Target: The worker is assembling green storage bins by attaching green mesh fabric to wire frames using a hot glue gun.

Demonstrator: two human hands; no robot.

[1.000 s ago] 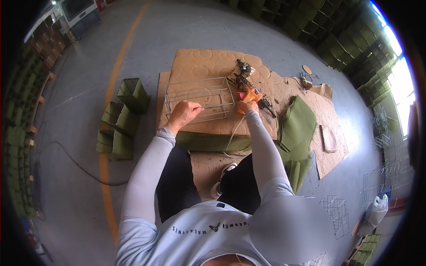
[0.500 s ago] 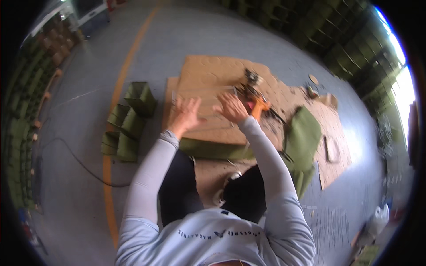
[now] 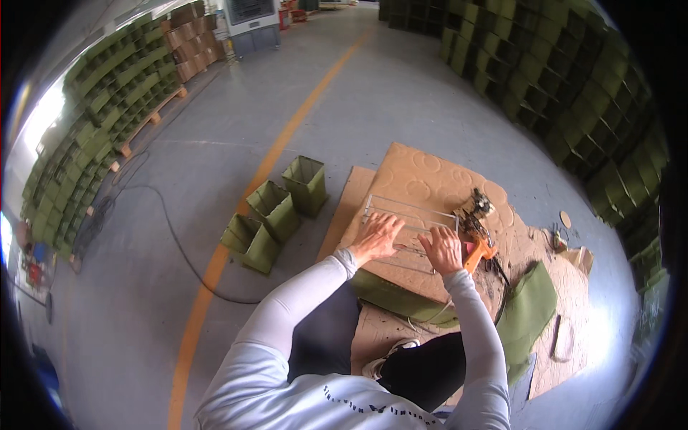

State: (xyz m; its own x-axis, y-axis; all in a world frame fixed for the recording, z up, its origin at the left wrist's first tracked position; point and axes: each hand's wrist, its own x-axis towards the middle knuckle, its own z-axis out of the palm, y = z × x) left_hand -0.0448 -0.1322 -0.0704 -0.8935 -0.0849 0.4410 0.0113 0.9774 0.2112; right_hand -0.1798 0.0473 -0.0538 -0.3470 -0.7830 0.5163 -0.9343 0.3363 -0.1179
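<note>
A thin metal wire frame [image 3: 413, 206] lies on the cardboard-topped work surface [image 3: 408, 172] in front of me. My left hand [image 3: 375, 238] is over its left part, palm down, fingers stretched out. Over the right part is my right hand [image 3: 442, 251], also palm down with fingers apart. I cannot tell whether either hand touches the wire. Just right of my right hand lies an orange glue gun [image 3: 480, 253], its front end among dark, dirty residue.
Three green open-topped felt boxes [image 3: 274, 208] stand on the floor to the left. A green felt sheet [image 3: 529, 301] lies at right on flattened cardboard. A dark cable [image 3: 170, 233] crosses the floor. Stacked green boxes [image 3: 530, 72] line both sides.
The view has swung left and up, so the work surface sits further right and more of the far floor shows. Both hands stay over the wire frame, now closer to it.
</note>
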